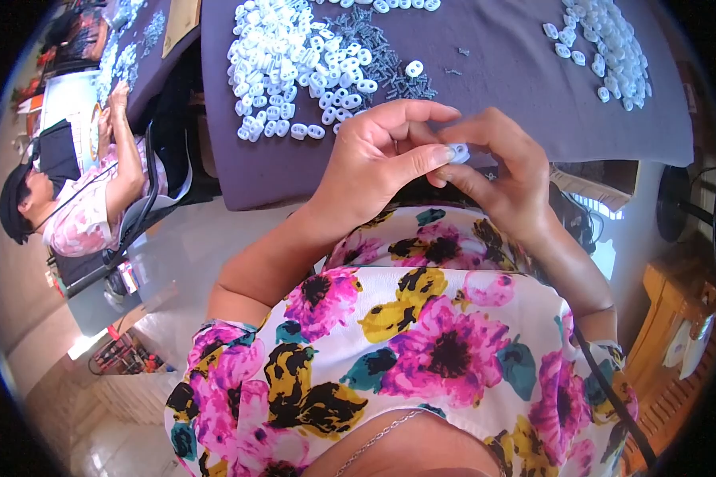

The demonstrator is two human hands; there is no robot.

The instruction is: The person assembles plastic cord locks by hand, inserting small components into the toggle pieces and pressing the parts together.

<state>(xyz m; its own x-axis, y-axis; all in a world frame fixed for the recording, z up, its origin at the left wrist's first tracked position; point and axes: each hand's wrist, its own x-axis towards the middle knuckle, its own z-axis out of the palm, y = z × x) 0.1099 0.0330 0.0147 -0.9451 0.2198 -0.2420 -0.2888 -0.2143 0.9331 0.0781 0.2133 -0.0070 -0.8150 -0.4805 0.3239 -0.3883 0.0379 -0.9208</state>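
In front of my chest, a small white plastic piece with two holes (459, 153) is pinched between my two hands. My left hand (382, 155) has its thumb pressed on the piece's left side, the other fingers curling behind. On the opposite side, my right hand (505, 167) grips it with thumb and bent forefinger. Fingers hide part of the piece. Just beyond my left hand lies a heap of similar white two-hole pieces (266, 60). Small dark grey screws (390, 60) are heaped against its right side, with one white piece (414, 69) resting by them.
A purple-grey cloth (517, 87) covers the table. Another pile of white pieces (612, 56) sits at the far right, and two loose screws lie mid-table. A cardboard box (593, 184) stands below the table's right edge. At left, another person (95, 183) works at a neighbouring table.
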